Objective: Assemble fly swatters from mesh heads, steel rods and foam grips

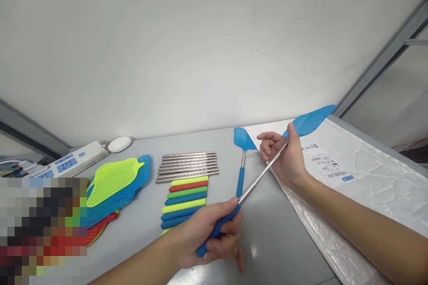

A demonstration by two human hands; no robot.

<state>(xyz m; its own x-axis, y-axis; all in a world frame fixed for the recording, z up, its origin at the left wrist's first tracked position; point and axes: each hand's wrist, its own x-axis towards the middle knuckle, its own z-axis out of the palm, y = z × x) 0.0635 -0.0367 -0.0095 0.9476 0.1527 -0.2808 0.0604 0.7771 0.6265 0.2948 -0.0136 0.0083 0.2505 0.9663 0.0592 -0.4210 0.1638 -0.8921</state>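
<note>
My left hand is wrapped round the blue handle of a fly swatter, whose metal rod slants up to the right. Near the blue mesh head, my right hand is closed on the upper end of the rod, thumb up along it. Behind them a second blue fly swatter lies on the table with its head towards the wall. To the left of my left hand lie several coloured handles in yellow, red, green and blue. Just beyond these is a row of metal rods.
A stack of mesh swatter heads in yellow, blue and red lies at the left. Behind it are a power strip and a white oval object. A white plastic mailing bag with labels covers the right side. A wall closes off the back.
</note>
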